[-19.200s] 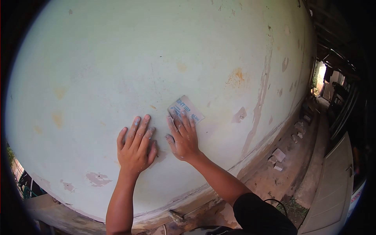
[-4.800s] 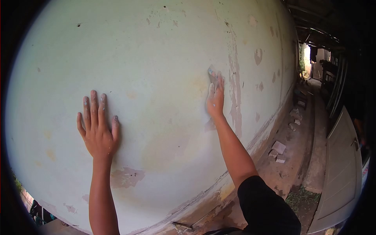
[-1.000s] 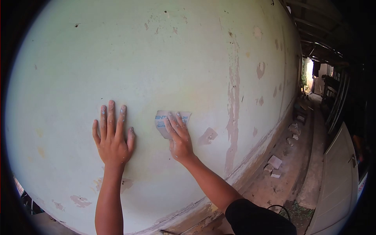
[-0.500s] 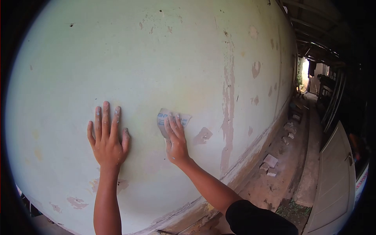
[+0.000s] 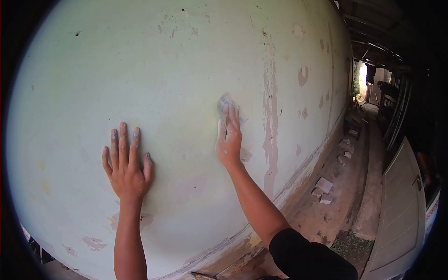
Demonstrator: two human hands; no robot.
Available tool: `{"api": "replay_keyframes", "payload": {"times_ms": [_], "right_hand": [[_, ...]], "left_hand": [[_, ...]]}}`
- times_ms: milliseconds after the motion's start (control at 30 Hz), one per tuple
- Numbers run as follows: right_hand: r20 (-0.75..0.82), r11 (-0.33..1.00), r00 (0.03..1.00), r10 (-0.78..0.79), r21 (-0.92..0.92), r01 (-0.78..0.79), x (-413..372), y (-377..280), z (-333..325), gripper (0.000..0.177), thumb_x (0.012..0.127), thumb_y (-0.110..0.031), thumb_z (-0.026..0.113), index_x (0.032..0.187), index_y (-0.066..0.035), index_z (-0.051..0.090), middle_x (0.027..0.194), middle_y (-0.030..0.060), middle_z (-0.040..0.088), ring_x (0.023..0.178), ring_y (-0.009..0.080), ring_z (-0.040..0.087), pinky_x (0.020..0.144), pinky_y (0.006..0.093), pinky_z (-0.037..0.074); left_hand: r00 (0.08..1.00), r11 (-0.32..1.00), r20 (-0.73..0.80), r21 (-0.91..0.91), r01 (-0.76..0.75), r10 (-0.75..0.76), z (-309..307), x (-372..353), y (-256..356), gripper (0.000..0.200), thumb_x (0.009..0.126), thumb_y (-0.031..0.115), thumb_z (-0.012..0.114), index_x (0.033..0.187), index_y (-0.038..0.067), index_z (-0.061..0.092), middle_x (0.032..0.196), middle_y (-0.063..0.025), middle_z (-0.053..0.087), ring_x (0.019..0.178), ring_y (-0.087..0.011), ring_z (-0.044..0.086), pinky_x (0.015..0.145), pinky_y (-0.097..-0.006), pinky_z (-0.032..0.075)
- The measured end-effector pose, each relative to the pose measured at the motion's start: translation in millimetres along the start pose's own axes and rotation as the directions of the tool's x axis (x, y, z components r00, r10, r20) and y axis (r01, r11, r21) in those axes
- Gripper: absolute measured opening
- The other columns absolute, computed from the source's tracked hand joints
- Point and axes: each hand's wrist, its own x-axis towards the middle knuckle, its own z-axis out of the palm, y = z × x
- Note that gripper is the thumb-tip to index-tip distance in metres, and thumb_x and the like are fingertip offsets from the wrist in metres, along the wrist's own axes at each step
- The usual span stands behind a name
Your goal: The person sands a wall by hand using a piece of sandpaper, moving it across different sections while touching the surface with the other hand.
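Note:
My left hand (image 5: pixel 127 165) lies flat on the pale green wall (image 5: pixel 102 74), fingers spread and spotted with dried paint or filler. To its right and higher up, my right hand (image 5: pixel 230 135) presses a sheet of sandpaper (image 5: pixel 225 101) against the wall. The sheet shows blue printing on its back and is blurred by motion; my fingers cover much of it. Beyond my right wrist a bare patch (image 5: pixel 246 155) in the paint is partly hidden. A long vertical strip of peeled paint (image 5: pixel 270 116) runs just right of that hand.
Broken blocks (image 5: pixel 324 185) lie on the ground along the wall's foot. A white door panel (image 5: pixel 396 210) leans at the lower right. Farther back, long poles (image 5: pixel 399 112) stand beside the narrow passage under a roof.
My right hand has moved up and to the right across the wall with the sandpaper. The left hand stays in its place on the wall.

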Motion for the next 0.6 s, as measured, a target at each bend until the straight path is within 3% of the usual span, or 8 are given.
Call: {"api": "replay_keyframes", "payload": {"times_ms": [67,100,267,333,400,433,500,600], "right_hand": [[0.122,0.989,0.984,-0.133,0.078,0.124,-48.2,-19.2,13.3,0.053,0.104,0.001,0.054,0.156,0.000,0.050,0.166,0.0212,0.043,0.159,0.0454,0.028,0.127,0.0532,0.028],[0.169,0.981,0.966,-0.195,0.053,0.189,-70.5,-22.2,11.8,0.064,0.091,0.011,0.057,0.155,0.001,0.050,0.167,0.0179,0.041,0.158,0.0447,0.030,0.127,0.0563,0.029],[0.231,0.921,0.929,-0.289,-0.196,0.335,-88.8,38.5,-27.7,0.063,0.083,0.015,0.055,0.145,0.001,0.062,0.155,0.0196,0.056,0.148,0.0462,0.046,0.119,0.0556,0.043],[0.132,0.941,0.974,-0.184,-0.264,0.213,-46.3,63.6,-48.1,0.063,0.087,0.014,0.055,0.148,0.003,0.057,0.159,0.0216,0.051,0.150,0.0458,0.042,0.121,0.0514,0.041],[0.021,0.964,0.999,0.042,-0.264,-0.035,5.5,88.0,-58.7,0.046,0.108,-0.006,0.048,0.153,0.004,0.051,0.163,0.0243,0.045,0.155,0.0417,0.036,0.126,0.0435,0.033],[0.028,0.964,0.999,0.037,-0.265,-0.028,23.6,86.3,-55.6,0.046,0.108,-0.006,0.048,0.153,0.004,0.051,0.163,0.0243,0.045,0.155,0.0417,0.036,0.126,0.0435,0.033],[-0.070,0.980,0.983,0.168,-0.092,-0.174,47.4,67.0,-51.3,0.045,0.112,-0.012,0.043,0.153,0.006,0.050,0.164,0.0250,0.044,0.157,0.0412,0.034,0.127,0.0436,0.031],[-0.003,0.998,0.998,0.066,0.020,-0.066,27.7,6.1,-14.5,0.045,0.112,-0.011,0.046,0.153,0.006,0.050,0.165,0.0215,0.044,0.158,0.0415,0.031,0.127,0.0466,0.031]], "left_hand": [[1.000,1.000,-0.006,0.007,0.009,-0.009,0.9,1.1,1.0,0.062,0.095,0.025,0.057,0.157,0.023,0.054,0.171,-0.0018,0.041,0.159,-0.0231,0.035,0.130,-0.0466,0.019],[1.000,1.000,-0.008,0.012,0.016,-0.016,1.0,-0.1,1.0,0.061,0.094,0.027,0.058,0.155,0.024,0.056,0.170,-0.0012,0.042,0.158,-0.0224,0.037,0.129,-0.0463,0.020],[1.000,1.000,-0.018,0.003,0.014,-0.014,1.6,0.0,0.9,0.061,0.094,0.027,0.058,0.155,0.024,0.057,0.170,-0.0012,0.042,0.157,-0.0224,0.037,0.129,-0.0463,0.020],[1.000,1.000,-0.017,-0.004,0.014,-0.014,1.9,-1.1,0.6,0.060,0.094,0.027,0.058,0.154,0.024,0.058,0.169,-0.0011,0.043,0.157,-0.0224,0.038,0.129,-0.0463,0.021],[1.000,1.000,-0.014,0.002,0.016,-0.016,1.2,-1.2,-0.1,0.060,0.093,0.027,0.058,0.153,0.024,0.058,0.169,-0.0011,0.044,0.156,-0.0224,0.039,0.129,-0.0463,0.021],[1.000,1.000,-0.005,0.005,0.017,-0.017,0.8,-2.1,1.2,0.060,0.093,0.026,0.058,0.153,0.024,0.059,0.168,-0.0011,0.045,0.156,-0.0225,0.039,0.128,-0.0463,0.021],[1.000,1.000,-0.005,0.003,0.028,-0.028,0.8,-2.4,2.2,0.061,0.093,0.026,0.058,0.153,0.024,0.059,0.168,-0.0011,0.045,0.156,-0.0227,0.040,0.128,-0.0461,0.021],[0.999,0.999,-0.010,-0.002,0.038,-0.038,0.8,-2.2,3.3,0.061,0.092,0.025,0.059,0.153,0.025,0.059,0.168,-0.0011,0.045,0.156,-0.0229,0.040,0.128,-0.0457,0.021]]}}
